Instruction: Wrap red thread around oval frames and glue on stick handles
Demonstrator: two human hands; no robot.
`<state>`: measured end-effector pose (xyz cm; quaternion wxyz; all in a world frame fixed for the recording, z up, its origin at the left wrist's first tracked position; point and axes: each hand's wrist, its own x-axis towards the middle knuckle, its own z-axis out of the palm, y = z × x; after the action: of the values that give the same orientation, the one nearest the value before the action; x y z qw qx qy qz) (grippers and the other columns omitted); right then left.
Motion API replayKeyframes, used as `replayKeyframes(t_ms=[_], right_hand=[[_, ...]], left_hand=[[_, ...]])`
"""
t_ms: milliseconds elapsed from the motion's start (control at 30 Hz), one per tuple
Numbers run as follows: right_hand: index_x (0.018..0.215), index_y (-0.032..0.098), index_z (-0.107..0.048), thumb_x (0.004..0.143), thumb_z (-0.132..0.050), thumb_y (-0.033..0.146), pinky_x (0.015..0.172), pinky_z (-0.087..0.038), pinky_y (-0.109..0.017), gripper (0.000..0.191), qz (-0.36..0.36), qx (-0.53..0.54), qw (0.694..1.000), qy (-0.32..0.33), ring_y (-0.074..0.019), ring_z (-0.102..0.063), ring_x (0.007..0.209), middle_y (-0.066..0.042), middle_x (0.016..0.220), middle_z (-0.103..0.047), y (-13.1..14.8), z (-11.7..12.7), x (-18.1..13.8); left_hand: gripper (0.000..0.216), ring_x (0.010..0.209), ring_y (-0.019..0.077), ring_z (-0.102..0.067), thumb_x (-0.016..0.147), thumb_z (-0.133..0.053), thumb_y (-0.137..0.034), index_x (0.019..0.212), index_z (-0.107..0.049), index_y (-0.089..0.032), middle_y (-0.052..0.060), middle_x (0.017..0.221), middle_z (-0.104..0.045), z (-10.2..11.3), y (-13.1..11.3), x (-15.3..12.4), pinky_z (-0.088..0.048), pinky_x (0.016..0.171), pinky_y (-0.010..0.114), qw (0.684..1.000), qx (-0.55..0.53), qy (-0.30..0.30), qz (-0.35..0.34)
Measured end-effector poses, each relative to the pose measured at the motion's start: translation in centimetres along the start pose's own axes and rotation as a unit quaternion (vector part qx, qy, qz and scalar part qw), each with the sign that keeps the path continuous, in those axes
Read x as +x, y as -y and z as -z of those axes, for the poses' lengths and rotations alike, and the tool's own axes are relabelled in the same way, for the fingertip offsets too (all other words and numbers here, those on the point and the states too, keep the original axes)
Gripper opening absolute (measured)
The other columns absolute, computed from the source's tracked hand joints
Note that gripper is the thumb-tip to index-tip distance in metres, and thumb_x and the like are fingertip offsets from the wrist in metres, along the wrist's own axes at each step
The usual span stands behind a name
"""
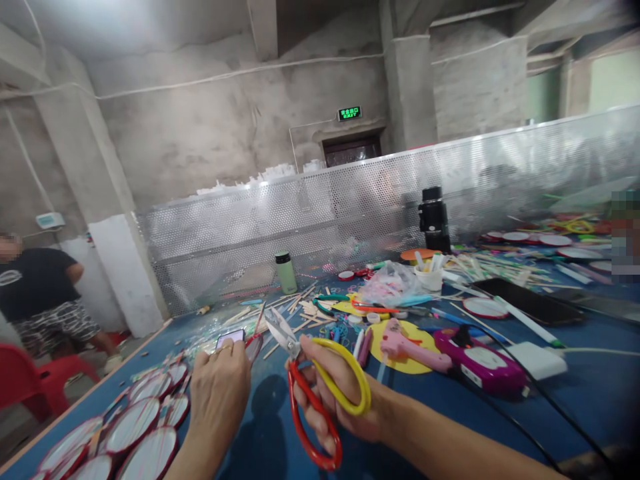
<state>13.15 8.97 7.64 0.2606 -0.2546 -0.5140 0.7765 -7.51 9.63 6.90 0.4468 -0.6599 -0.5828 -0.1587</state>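
Observation:
My right hand [336, 399] grips a pair of scissors [314, 383] with one red and one yellow handle loop; its blades are parted and point up and left. My left hand [220, 387] is closed, pinching a small red-edged piece [253, 345] just left of the blade tips. Both hands hover over the blue table [590, 393].
Several red-rimmed white discs [134, 427] lie at the front left. A pink glue gun [410, 350], a purple glue gun [480, 363], sticks, a green bottle [287, 272], a black bottle [434, 219] and a phone [530, 301] crowd the table. A perforated metal screen [350, 213] stands behind. A person [43, 293] is at the left by a red chair [30, 383].

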Motion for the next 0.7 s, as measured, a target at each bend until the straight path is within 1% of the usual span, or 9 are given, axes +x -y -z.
replayKeyframes(t_ms=[67,133,200,267,367,467,567,633,700], right_hand=[[0.064,0.015,-0.055,0.09,-0.012,0.076,0.028,-0.037,-0.018,0.079,0.022,-0.017,0.999,-0.021,-0.0102,-0.044,0.023,0.0,0.035,-0.05,0.0,-0.3,0.0],[0.064,0.016,-0.053,0.09,-0.017,0.076,0.028,-0.037,-0.017,0.075,0.058,-0.036,0.997,-0.044,-0.0108,-0.045,0.023,0.0,0.033,-0.049,-0.1,-0.5,0.1],[0.066,0.017,-0.051,0.09,-0.022,0.076,0.028,-0.037,-0.017,0.071,0.098,-0.058,0.992,-0.052,-0.0114,-0.046,0.024,0.001,0.033,-0.05,-0.2,-0.6,0.1],[0.07,0.018,-0.049,0.088,-0.027,0.078,0.028,-0.036,-0.018,0.067,0.142,-0.087,0.984,-0.061,-0.0115,-0.045,0.023,0.002,0.033,-0.05,-0.4,-0.6,0.2],[0.08,0.02,-0.045,0.085,-0.038,0.078,0.027,-0.035,-0.016,0.059,0.188,-0.144,0.966,-0.1,-0.0105,-0.044,0.024,0.006,0.035,-0.049,-0.6,-0.5,0.3],[0.09,0.021,-0.043,0.083,-0.045,0.077,0.025,-0.033,-0.015,0.056,0.183,-0.192,0.955,-0.134,-0.0091,-0.044,0.024,0.011,0.041,-0.048,-0.5,-0.7,0.0],[0.097,0.021,-0.042,0.082,-0.046,0.077,0.024,-0.034,-0.016,0.057,0.173,-0.2,0.953,-0.145,-0.0084,-0.044,0.024,0.012,0.047,-0.048,-0.2,-0.9,-0.2],[0.096,0.022,-0.042,0.081,-0.047,0.078,0.024,-0.034,-0.016,0.058,0.174,-0.192,0.954,-0.148,-0.0083,-0.044,0.024,0.012,0.048,-0.049,-0.1,-0.9,-0.2],[0.091,0.022,-0.041,0.079,-0.045,0.08,0.023,-0.033,-0.016,0.059,0.175,-0.183,0.955,-0.153,-0.0088,-0.044,0.024,0.011,0.045,-0.048,-0.2,-0.7,0.0]], left_hand=[[0.027,0.07,0.0261,-0.065,0.09,-0.041,-0.011,0.073,-0.062,-0.017,0.009,0.073,-0.066,0.0,-0.2,0.0,-0.034,0.07,0.038,1.0,0.005,-0.007,0.003],[0.029,0.07,0.0254,-0.064,0.091,-0.041,-0.011,0.073,-0.062,-0.017,0.009,0.074,-0.067,0.0,-0.3,-0.1,-0.034,0.071,0.038,1.0,0.009,-0.013,0.005],[0.029,0.069,0.0244,-0.064,0.092,-0.041,-0.013,0.072,-0.062,-0.017,0.009,0.073,-0.067,0.0,-0.3,-0.1,-0.033,0.071,0.037,1.0,0.007,-0.019,0.001],[0.029,0.068,0.0237,-0.064,0.092,-0.041,-0.013,0.072,-0.061,-0.018,0.008,0.071,-0.066,-0.1,-0.3,-0.1,-0.033,0.07,0.037,1.0,0.004,-0.024,-0.007],[0.03,0.067,0.0237,-0.064,0.092,-0.04,-0.012,0.072,-0.061,-0.017,0.008,0.069,-0.066,0.0,-0.2,-0.1,-0.033,0.07,0.037,0.999,0.001,-0.031,-0.014],[0.03,0.067,0.0247,-0.064,0.092,-0.04,-0.011,0.073,-0.062,-0.017,0.008,0.068,-0.065,0.1,-0.3,-0.2,-0.033,0.069,0.037,0.999,-0.002,-0.031,-0.013],[0.03,0.069,0.0259,-0.065,0.092,-0.04,-0.011,0.075,-0.065,-0.016,0.01,0.071,-0.066,0.0,-0.2,-0.2,-0.034,0.07,0.038,1.0,-0.012,-0.018,-0.009],[0.03,0.072,0.0263,-0.065,0.092,-0.04,-0.011,0.078,-0.066,-0.015,0.01,0.074,-0.067,-0.1,0.2,0.0,-0.035,0.071,0.038,1.0,-0.029,0.003,-0.004],[0.031,0.073,0.0258,-0.065,0.093,-0.038,-0.012,0.083,-0.068,-0.016,0.01,0.081,-0.068,-0.3,1.0,0.2,-0.036,0.072,0.038,0.997,-0.06,0.038,0.004]])
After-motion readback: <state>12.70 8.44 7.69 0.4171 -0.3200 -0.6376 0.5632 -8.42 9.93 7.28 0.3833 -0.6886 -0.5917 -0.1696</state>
